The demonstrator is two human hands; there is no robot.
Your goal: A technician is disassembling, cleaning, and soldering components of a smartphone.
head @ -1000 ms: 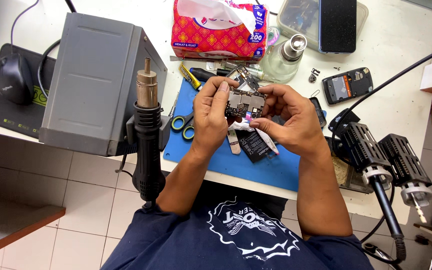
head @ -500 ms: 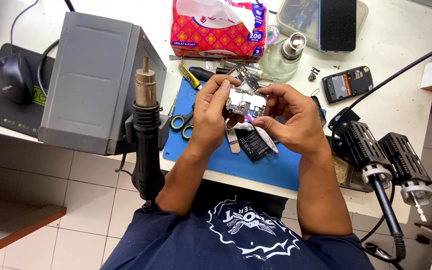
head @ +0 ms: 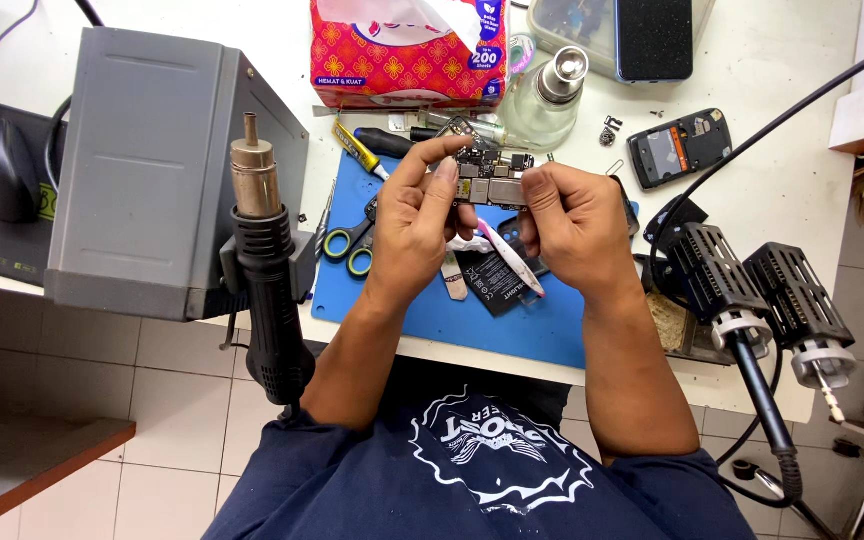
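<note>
A small phone circuit board (head: pixel 490 180) with metal shields is held up over the blue work mat (head: pixel 542 335). My left hand (head: pixel 420 222) pinches its left end with thumb and forefinger. My right hand (head: pixel 574 222) grips its right end and also holds a thin white and pink tool (head: pixel 508 256) that slants down under the board. A dark phone battery (head: pixel 497 283) lies on the mat just below both hands.
A grey hot-air station (head: pixel 152 170) with its black handle (head: pixel 267 280) stands at the left. Scissors (head: pixel 350 245) and screwdrivers (head: pixel 372 148) lie on the mat's left side. A red tissue pack (head: pixel 392 60), glass bottle (head: pixel 542 105), small phone (head: pixel 679 147), soldering stands (head: pixel 752 290) surround it.
Both hands have lifted the board a little toward the far side of the mat. My left fingers have shifted along its edge.
</note>
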